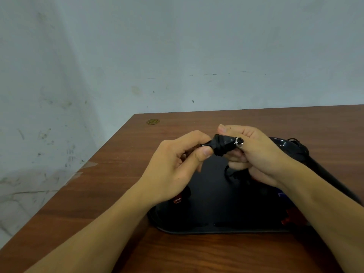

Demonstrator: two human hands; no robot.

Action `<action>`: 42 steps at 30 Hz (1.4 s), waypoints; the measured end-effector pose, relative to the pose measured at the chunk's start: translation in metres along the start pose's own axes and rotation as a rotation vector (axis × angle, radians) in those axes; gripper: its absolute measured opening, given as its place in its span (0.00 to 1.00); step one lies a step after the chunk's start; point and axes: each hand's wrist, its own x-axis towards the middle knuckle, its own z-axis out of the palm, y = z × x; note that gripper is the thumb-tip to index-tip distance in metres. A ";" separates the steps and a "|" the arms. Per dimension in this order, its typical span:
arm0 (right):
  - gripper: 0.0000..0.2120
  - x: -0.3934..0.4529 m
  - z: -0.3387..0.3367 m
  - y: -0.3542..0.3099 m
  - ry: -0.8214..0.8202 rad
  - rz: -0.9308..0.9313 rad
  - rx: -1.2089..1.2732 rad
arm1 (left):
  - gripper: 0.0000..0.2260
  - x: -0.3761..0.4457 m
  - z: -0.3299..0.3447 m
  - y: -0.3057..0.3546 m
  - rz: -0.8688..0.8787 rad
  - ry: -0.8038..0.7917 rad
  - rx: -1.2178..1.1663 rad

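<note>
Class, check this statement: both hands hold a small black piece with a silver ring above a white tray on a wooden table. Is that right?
Not quite: the tray is black, not white, as the head view shows. The rest stands: the left hand and the right hand hold the small black piece with its silver ring above the tray, on the wooden table.

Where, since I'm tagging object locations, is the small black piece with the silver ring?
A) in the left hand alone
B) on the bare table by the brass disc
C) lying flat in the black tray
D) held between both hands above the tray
D: the left hand and the right hand both pinch the black piece, its silver ring at the right-hand end, lifted over the black tray.
</note>
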 end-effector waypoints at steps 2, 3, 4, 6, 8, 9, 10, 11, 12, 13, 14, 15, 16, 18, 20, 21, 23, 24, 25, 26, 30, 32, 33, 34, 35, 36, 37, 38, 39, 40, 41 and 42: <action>0.18 0.000 0.002 0.002 -0.013 -0.003 0.027 | 0.08 0.000 0.000 -0.001 -0.025 0.033 -0.012; 0.17 0.001 0.002 0.004 -0.011 -0.001 0.025 | 0.08 0.001 0.000 -0.002 -0.037 0.052 -0.012; 0.17 0.001 0.003 0.005 -0.008 -0.002 0.016 | 0.08 0.001 0.000 -0.003 -0.052 0.075 -0.009; 0.15 0.001 0.004 0.008 0.003 -0.026 -0.026 | 0.07 0.002 -0.001 -0.005 -0.087 0.124 -0.006; 0.14 0.002 0.003 0.011 0.022 -0.103 -0.189 | 0.06 0.002 -0.002 -0.008 -0.126 0.173 0.019; 0.13 0.001 0.004 0.012 0.034 -0.159 -0.326 | 0.06 0.003 -0.002 -0.009 -0.150 0.192 0.042; 0.12 0.001 0.005 0.014 0.046 -0.218 -0.473 | 0.06 0.002 -0.002 -0.011 -0.168 0.210 0.074; 0.11 0.001 0.006 0.015 0.062 -0.269 -0.602 | 0.06 0.003 -0.003 -0.013 -0.176 0.225 0.117; 0.11 0.000 0.006 0.015 0.079 -0.312 -0.696 | 0.07 0.002 -0.004 -0.015 -0.179 0.234 0.173; 0.10 -0.001 0.006 0.014 0.095 -0.349 -0.756 | 0.07 0.003 -0.005 -0.017 -0.181 0.236 0.239; 0.10 -0.002 0.006 0.012 0.106 -0.384 -0.798 | 0.07 0.002 -0.006 -0.019 -0.180 0.230 0.310; 0.10 -0.004 0.006 0.009 0.114 -0.416 -0.833 | 0.08 0.002 -0.007 -0.019 -0.166 0.214 0.385; 0.09 -0.004 0.005 0.007 0.123 -0.442 -0.862 | 0.08 0.002 -0.008 -0.018 -0.139 0.195 0.457; 0.09 -0.005 0.004 0.002 0.155 -0.489 -0.879 | 0.09 0.003 -0.009 -0.013 -0.074 0.151 0.568; 0.08 -0.006 0.002 -0.001 0.207 -0.548 -0.880 | 0.11 0.003 -0.010 -0.008 -0.011 0.107 0.646; 0.09 -0.006 0.000 -0.002 0.233 -0.570 -0.884 | 0.12 0.003 -0.010 -0.006 0.022 0.078 0.673; 0.08 -0.005 -0.003 -0.004 0.272 -0.596 -0.881 | 0.12 0.003 -0.010 -0.003 0.081 0.005 0.699; 0.08 -0.005 -0.004 -0.005 0.283 -0.597 -0.872 | 0.12 0.003 -0.010 -0.001 0.107 -0.027 0.698; 0.08 -0.006 -0.004 -0.006 0.285 -0.591 -0.855 | 0.12 0.003 -0.010 0.000 0.129 -0.051 0.693; 0.08 -0.006 -0.004 -0.006 0.282 -0.581 -0.833 | 0.12 0.002 -0.010 0.000 0.146 -0.069 0.685; 0.09 -0.004 -0.009 -0.007 0.161 -0.421 -0.637 | 0.10 0.002 -0.010 -0.002 0.198 -0.112 0.600; 0.14 -0.003 -0.015 -0.006 0.031 -0.248 -0.426 | 0.09 0.001 -0.009 -0.001 0.200 -0.137 0.505; 0.18 -0.002 -0.018 -0.003 -0.018 -0.157 -0.308 | 0.09 0.000 -0.008 0.000 0.188 -0.148 0.443; 0.21 -0.002 -0.019 0.000 -0.059 -0.082 -0.195 | 0.09 0.000 -0.006 0.000 0.171 -0.153 0.377; 0.24 0.000 -0.020 0.003 -0.097 -0.029 -0.104 | 0.09 -0.001 -0.005 0.001 0.150 -0.149 0.318; 0.26 0.000 -0.019 0.005 -0.127 0.004 -0.038 | 0.09 -0.001 -0.004 0.002 0.127 -0.139 0.262; 0.26 0.001 -0.018 0.006 -0.142 0.023 0.014 | 0.09 -0.001 -0.004 0.002 0.103 -0.126 0.206; 0.26 0.002 -0.015 0.006 -0.140 0.034 0.055 | 0.09 -0.001 -0.003 0.002 0.081 -0.109 0.151; 0.24 0.002 -0.012 0.005 -0.124 0.043 0.090 | 0.09 -0.001 -0.003 0.003 0.060 -0.092 0.101; 0.22 0.002 -0.010 0.005 -0.097 0.056 0.122 | 0.09 -0.001 -0.002 0.003 0.038 -0.075 0.059; 0.19 0.002 -0.007 0.003 -0.071 0.067 0.145 | 0.08 -0.002 -0.001 0.003 0.016 -0.062 0.021; 0.17 0.003 -0.005 0.003 -0.052 0.075 0.159 | 0.08 -0.002 -0.001 0.002 -0.007 -0.052 -0.013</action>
